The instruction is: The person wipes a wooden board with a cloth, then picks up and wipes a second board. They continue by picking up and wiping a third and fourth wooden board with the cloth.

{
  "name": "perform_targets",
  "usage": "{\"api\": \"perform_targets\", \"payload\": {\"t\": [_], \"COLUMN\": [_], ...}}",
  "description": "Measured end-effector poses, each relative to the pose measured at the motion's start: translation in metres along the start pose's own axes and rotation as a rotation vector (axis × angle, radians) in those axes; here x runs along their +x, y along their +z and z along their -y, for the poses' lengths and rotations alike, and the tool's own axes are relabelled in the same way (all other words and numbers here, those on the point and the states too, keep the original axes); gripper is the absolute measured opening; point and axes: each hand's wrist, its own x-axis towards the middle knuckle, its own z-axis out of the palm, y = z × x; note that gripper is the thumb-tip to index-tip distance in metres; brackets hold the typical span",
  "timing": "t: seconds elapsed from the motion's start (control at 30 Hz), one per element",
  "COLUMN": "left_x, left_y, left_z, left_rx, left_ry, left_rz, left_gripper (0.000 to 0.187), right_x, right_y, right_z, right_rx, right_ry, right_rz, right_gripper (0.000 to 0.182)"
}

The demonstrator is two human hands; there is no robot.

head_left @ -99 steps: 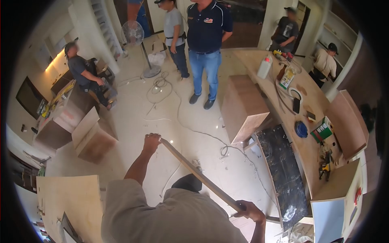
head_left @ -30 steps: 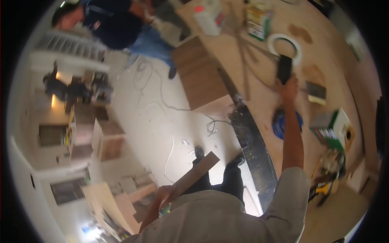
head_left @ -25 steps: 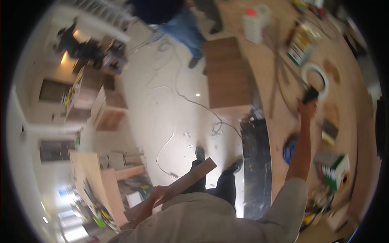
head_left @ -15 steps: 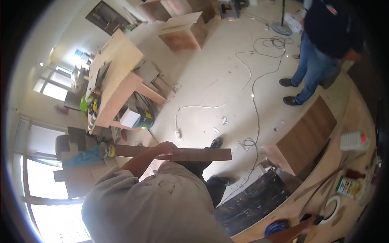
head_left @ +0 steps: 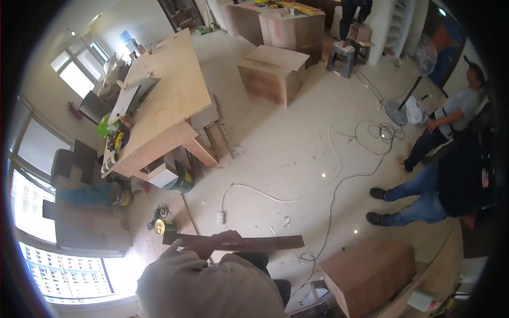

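A long, narrow brown board (head_left: 273, 243) lies level in front of the person's body. My left hand (head_left: 225, 238) is closed around it near its middle, with the forearm reaching over the board's left part. Just behind the board's left end stands a small tin with a yellowish top (head_left: 160, 227). My right hand is outside the view.
A large wooden workbench (head_left: 175, 79) stands at the left. A wooden box (head_left: 273, 74) sits on the floor ahead, another (head_left: 371, 273) at the lower right. Cables (head_left: 333, 196) cross the floor. Several people are at the right and far back.
The view has tilted up and shows more of the far room. My right hand, at the lower right edge before, has left the view. My left hand still holds the board.
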Motion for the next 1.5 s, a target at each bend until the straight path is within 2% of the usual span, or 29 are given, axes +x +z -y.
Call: {"api": "perform_targets", "payload": {"t": [0.03,0.1,0.2,0.3,0.4,0.5,0.57,0.63,0.7,0.73,0.77,0.83,0.87,0.93,1.03,1.13,1.27,1.33,1.47,1.5], "left_x": [-0.011,-0.001,0.012,0.057,0.066,0.007,-0.041,-0.006,0.035,0.103,0.107,0.117,0.111,0.112,0.135,0.167,0.199,0.209,0.237,0.247], "left_y": [-0.024,-0.051,-0.088,-0.11,-0.164,-0.216,-0.244,-0.256,-0.264,-0.243,-0.254,-0.28,-0.292,-0.321,-0.368,-0.413,-0.477,-0.51,-0.562,-0.572], "left_z": [-0.016,-0.027,-0.042,-0.03,-0.042,-0.087,-0.137,-0.124,-0.087,-0.012,-0.019,-0.047,-0.065,-0.096,-0.131,-0.156,-0.174,-0.186,-0.207,-0.219], "left_rx": [-0.094,-0.1,0.035,-0.051,-0.243,-0.373,-0.694,-0.358,-0.201,-0.516,-0.543,-0.599,-0.583,-0.519,-0.439,-0.37,-0.271,-0.199,0.037,-0.05], "left_ry": [0.026,0.043,0.263,0.213,0.278,0.081,-0.025,-0.08,0.179,0.495,0.351,0.068,0.012,0.039,0.135,0.241,0.394,0.534,1.052,0.956], "left_rz": [0.065,0.02,-0.152,-0.293,-0.072,-0.256,-0.271,-0.394,-0.544,-0.535,-0.488,-0.414,-0.401,-0.382,-0.346,-0.3,-0.233,-0.216,-0.292,-0.179], "left_gripper": [0.088,0.087,0.08,0.075,0.073,0.07,0.071,0.067,0.06,0.051,0.049,0.044,0.043,0.043,0.042,0.041,0.04,0.039,0.039,0.039], "right_x": [0.008,0.027,0.044,0.057,0.071,0.077,0.078,0.103,0.158,0.201,0.227,0.25,0.261,0.283,0.308,0.32,0.285,0.273,0.26,0.263], "right_y": [0.003,0.006,0.006,0.006,0.011,0.011,0.02,0.026,0.034,0.04,0.043,0.009,-0.007,-0.015,-0.012,0.004,0.003,0.009,0.015,0.017], "right_z": [0.023,0.062,0.095,0.098,0.092,0.082,0.068,0.092,0.12,0.137,0.165,0.262,0.293,0.341,0.363,0.35,0.349,0.35,0.353,0.351], "right_rx": [0.005,0.009,-0.008,-0.024,-0.039,-0.028,0.018,0.063,0.108,0.16,0.084,0.039,0.045,0.061,0.089,0.021,-0.087,-0.094,0.052,0.047], "right_ry": [-0.012,-0.012,0.053,0.164,0.257,0.318,0.34,0.32,0.31,0.365,0.296,0.183,0.155,0.113,0.203,0.353,0.535,0.606,0.778,0.776], "right_rz": [0.066,0.171,0.277,0.345,0.405,0.451,0.463,0.463,0.488,0.587,0.387,0.361,0.368,0.374,0.349,0.36,0.343,0.311,0.276,0.256], "right_gripper": [0.05,0.048,0.044,0.041,0.037,0.034,0.032,0.03,0.028,0.113,0.107,0.105,0.106,0.107,0.111,0.11,0.108,0.107,0.101,0.101]}}
